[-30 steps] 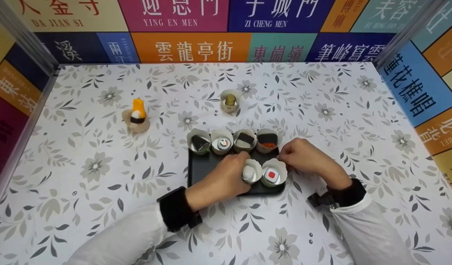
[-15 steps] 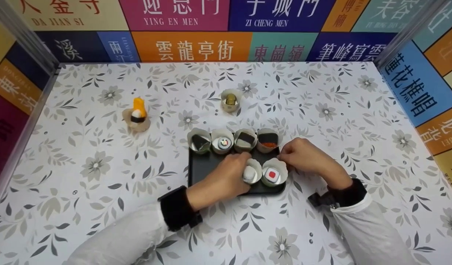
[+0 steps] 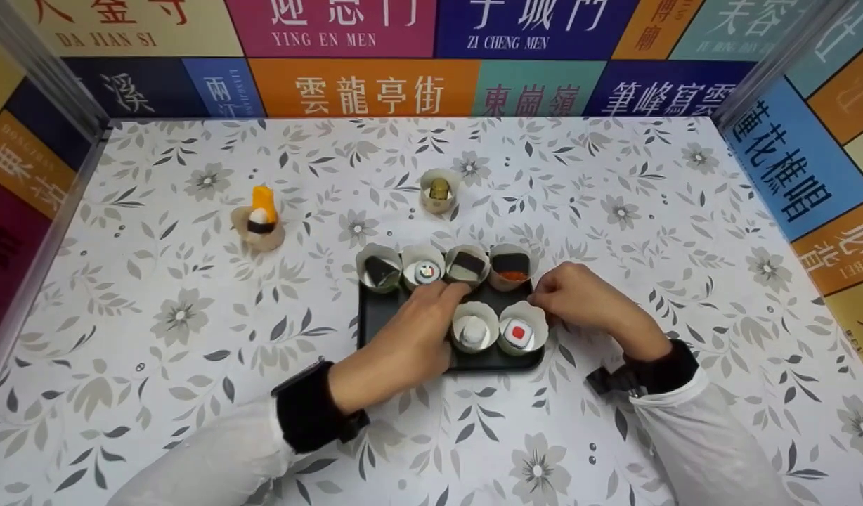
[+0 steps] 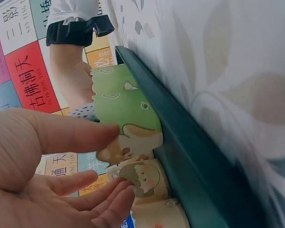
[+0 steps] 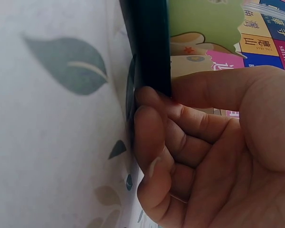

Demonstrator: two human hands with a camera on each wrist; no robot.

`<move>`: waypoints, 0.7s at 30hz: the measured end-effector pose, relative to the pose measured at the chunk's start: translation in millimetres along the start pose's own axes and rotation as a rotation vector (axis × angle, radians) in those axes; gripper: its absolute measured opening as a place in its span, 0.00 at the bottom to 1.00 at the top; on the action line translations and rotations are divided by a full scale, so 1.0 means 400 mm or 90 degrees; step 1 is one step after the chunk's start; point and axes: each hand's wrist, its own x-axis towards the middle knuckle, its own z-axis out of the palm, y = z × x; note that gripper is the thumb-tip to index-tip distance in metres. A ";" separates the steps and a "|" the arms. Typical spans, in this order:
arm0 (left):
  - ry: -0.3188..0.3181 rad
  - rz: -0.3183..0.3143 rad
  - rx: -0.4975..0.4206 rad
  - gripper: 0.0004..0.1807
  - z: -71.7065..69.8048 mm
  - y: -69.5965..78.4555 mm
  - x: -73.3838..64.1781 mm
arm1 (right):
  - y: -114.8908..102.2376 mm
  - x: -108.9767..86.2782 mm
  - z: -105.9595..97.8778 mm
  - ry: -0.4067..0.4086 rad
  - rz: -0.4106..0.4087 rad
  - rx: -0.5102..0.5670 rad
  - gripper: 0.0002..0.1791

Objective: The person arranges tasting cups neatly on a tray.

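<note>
On the black tray (image 3: pixel 375 313) stand several paper baking cups with toy sushi in them. My left hand (image 3: pixel 407 334) is at the tray's front middle, just left of a cup with a white ball-shaped piece (image 3: pixel 471 330). In the left wrist view its thumb and fingers are apart beside a green cartoon-printed cup (image 4: pixel 128 99). My right hand (image 3: pixel 575 299) pinches the tray's right edge; the right wrist view shows the thumb (image 5: pixel 206 90) above and fingertips below. Beside it stands a cup with a red-centred white roll (image 3: pixel 518 332). Four-sided nori-topped pieces (image 3: pixel 510 267) sit in the back row.
A cup with a yellow-topped sushi piece (image 3: pixel 262 225) stands at the left of the flowered table (image 3: pixel 298 414). Another cup with an olive-green piece (image 3: pixel 439 191) is behind the tray. Printed panels (image 3: pixel 365 88) wall the back and sides.
My left hand has let go of the cup with the white ball-shaped piece and moved slightly left. That cup stays beside the red-centred roll's cup. My right hand keeps its place.
</note>
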 end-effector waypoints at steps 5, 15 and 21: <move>0.044 0.035 0.007 0.38 -0.010 -0.009 -0.031 | 0.000 0.001 0.001 0.001 -0.005 0.003 0.14; 0.218 0.099 0.083 0.23 -0.036 -0.063 -0.071 | -0.001 0.001 0.000 -0.003 0.000 0.005 0.13; 0.322 0.144 0.082 0.19 -0.069 -0.107 -0.093 | 0.000 -0.001 0.000 -0.005 0.008 0.014 0.13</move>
